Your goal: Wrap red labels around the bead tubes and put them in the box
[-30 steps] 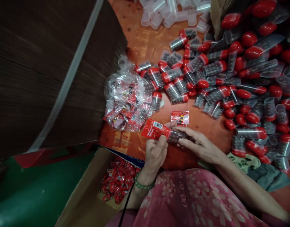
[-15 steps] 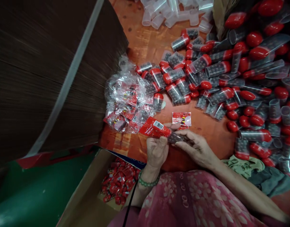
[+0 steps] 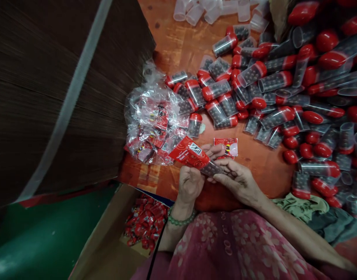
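A clear tube of dark balls [image 3: 211,168] sticks partly out of a red printed plastic sleeve [image 3: 187,152] with a barcode. My right hand [image 3: 239,181] pinches the bare end of the tube between thumb and fingers. The sleeve lies across my left hand [image 3: 191,182], whose fingers reach behind it and show beyond its far side. If there is a cap on this tube, the sleeve hides it. Just past my fingers, a flat red printed sleeve [image 3: 225,147] lies on the table. To the left sits a crumpled clear bag [image 3: 155,116] with more red sleeves in it.
Many red-capped tubes [image 3: 216,90] are heaped across the right and far table [image 3: 251,155]. Loose clear cups [image 3: 195,14] lie at the far edge. A dark strapped stack [image 3: 64,85] stands left. Below, a cardboard box [image 3: 104,229] holds red packs [image 3: 145,221]. Cloths [image 3: 303,206] lie right.
The sleeve and tube have tilted more steeply, with the tube end lower. My left thumb has drawn back from the sleeve, and the left fingers show more behind it. The view has shifted slightly.
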